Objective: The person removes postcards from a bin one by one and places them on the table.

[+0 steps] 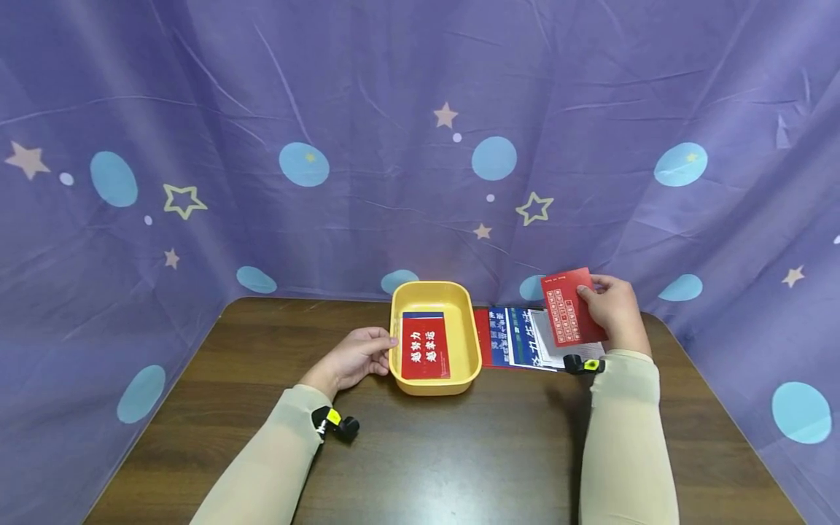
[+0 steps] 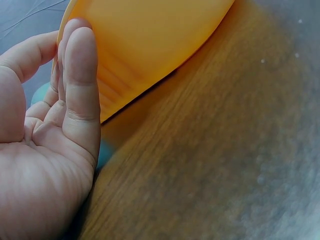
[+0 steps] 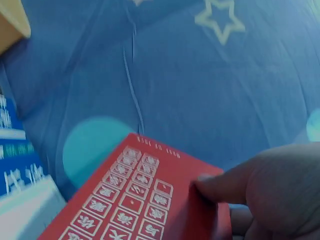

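My right hand (image 1: pixel 615 306) pinches a red card (image 1: pixel 569 308) by its right edge, thumb on the printed face. The card is held up above the right end of a row of overlapping cards (image 1: pixel 515 337). In the right wrist view the thumb (image 3: pixel 220 187) presses on the card (image 3: pixel 145 195) with white characters in boxes. My left hand (image 1: pixel 357 357) grips the left rim of a yellow plastic tray (image 1: pixel 464 364), thumb over the edge. The left wrist view shows the fingers along the outer wall of the tray (image 2: pixel 145 45). A red card with white characters (image 1: pixel 425 350) lies in the tray over a blue one.
The tray and the row of cards stand on a brown wooden table (image 1: pixel 420 452), near its back edge. A purple curtain (image 1: pixel 394 146) with stars and blue spots hangs behind and on both sides. Each wrist carries a small black camera (image 1: pixel 344 429).
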{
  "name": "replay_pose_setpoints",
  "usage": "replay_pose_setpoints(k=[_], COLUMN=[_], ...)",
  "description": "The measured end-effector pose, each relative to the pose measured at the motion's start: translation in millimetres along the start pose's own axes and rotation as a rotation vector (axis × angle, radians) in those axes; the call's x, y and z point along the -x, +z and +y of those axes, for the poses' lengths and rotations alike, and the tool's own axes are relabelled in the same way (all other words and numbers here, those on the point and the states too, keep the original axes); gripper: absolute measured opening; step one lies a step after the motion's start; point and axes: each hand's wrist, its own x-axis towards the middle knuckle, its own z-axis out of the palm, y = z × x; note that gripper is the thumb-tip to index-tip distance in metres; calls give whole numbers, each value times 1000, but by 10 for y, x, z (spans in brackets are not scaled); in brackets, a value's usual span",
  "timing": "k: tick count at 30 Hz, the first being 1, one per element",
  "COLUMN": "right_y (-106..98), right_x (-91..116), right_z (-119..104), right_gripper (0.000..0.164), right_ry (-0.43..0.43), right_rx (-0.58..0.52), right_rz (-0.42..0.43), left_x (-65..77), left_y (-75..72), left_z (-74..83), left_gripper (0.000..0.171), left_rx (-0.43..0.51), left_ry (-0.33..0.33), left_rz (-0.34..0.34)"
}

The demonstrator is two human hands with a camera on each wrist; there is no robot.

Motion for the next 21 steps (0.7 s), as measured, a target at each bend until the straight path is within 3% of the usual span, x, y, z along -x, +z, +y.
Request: replay_pose_setpoints(k=[7,12,17,21], right_y=[-30,38,94,119], right_x=[-79,-147,-176,-185], right_z=[337,511,600,635], right_gripper=[55,56,55,59], right_ry=[177,252,291,272], right_rx=[-16,-16,-27,-14], right_rz=[-25,-54,-69,-54], left_x=[2,12,18,21], left_y=[10,23,28,23], left_z=[-1,17,27,25], left_gripper=[14,13,12,12], left_rx=[7,3,7,2], left_ry=[4,7,2,4], left_rz=[6,-5,-4,-6])
